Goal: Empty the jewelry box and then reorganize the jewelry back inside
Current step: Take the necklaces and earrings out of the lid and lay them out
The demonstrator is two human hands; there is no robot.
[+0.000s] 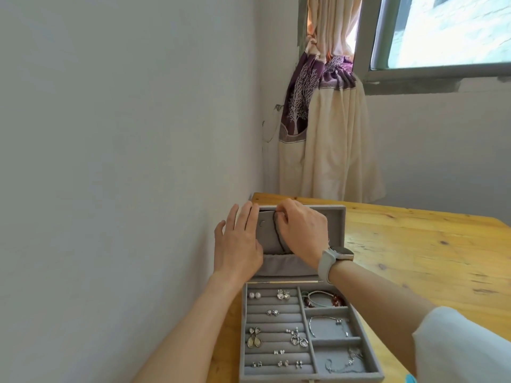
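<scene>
The one camera sits on my head, looking forward and down over my forearms. My left hand [239, 241] and right hand [300, 230] lie centre frame, close in; the jewelry box [309, 377] at 6 o'clock, the window [442, 37] far at 1 o'clock.

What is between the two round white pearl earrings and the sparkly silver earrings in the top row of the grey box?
In the head view, only bare grey velvet roll lies between the round white pearl earrings and the sparkly silver earrings.
</scene>
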